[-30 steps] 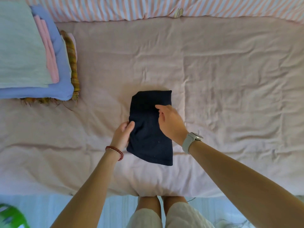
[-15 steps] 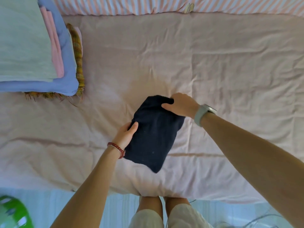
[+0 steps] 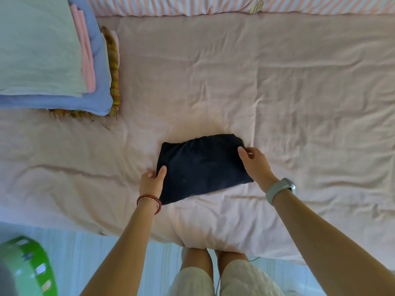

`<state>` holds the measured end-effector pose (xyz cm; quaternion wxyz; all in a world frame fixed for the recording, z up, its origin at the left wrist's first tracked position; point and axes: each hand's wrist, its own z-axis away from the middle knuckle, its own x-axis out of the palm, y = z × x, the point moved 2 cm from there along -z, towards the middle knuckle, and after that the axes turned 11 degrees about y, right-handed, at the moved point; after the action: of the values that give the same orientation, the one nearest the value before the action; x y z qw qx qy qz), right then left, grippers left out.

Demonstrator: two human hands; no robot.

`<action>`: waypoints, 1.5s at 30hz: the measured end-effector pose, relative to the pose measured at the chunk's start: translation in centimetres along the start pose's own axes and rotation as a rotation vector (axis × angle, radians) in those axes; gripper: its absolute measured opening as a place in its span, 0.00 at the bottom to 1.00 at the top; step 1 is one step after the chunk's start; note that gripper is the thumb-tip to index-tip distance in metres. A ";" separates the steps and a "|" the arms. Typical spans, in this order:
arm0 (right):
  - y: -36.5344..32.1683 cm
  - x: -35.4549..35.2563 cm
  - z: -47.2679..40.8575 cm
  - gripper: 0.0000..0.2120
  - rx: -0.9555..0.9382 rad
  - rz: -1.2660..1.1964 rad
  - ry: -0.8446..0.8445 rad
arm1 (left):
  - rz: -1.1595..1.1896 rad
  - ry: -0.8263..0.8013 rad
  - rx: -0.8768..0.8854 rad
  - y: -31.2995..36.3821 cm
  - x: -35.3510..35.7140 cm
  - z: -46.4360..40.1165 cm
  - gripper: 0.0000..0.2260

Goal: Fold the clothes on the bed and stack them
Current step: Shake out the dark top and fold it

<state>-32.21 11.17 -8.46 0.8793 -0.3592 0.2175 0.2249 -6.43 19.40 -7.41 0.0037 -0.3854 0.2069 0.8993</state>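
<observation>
Head view: folded navy garment (image 3: 203, 167) lying on pink bedsheet (image 3: 277, 92), pinched at left edge by left hand (image 3: 151, 182), at right edge by right hand (image 3: 254, 165). Folded stack (image 3: 53, 60) far left; green object (image 3: 27, 265) on floor.

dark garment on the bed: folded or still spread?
Folded. The navy garment is a compact rectangle on the pink sheet, left hand and right hand gripping its short ends.

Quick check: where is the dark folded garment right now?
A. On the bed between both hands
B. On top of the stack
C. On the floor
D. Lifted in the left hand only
A: the dark garment lies on the bed, left hand and right hand gripping its ends, apart from the stack.
</observation>
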 end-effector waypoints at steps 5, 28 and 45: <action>-0.5 0.4 0.2 0.12 -0.016 -0.058 -0.034 | 0.065 -0.119 0.008 0.0 0.7 -0.6 0.17; -35.9 11.2 11.7 0.07 -0.467 -0.561 0.131 | 0.456 0.375 0.624 16.9 -33.4 -13.8 0.13; -39.2 22.4 6.3 0.25 -1.132 0.853 0.390 | -0.413 0.441 0.892 16.0 -26.3 -24.4 0.29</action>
<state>8.84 -4.02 4.31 0.3405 -0.6758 0.3412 0.5576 26.23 -0.32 1.68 0.3004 -0.5587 0.4846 0.6023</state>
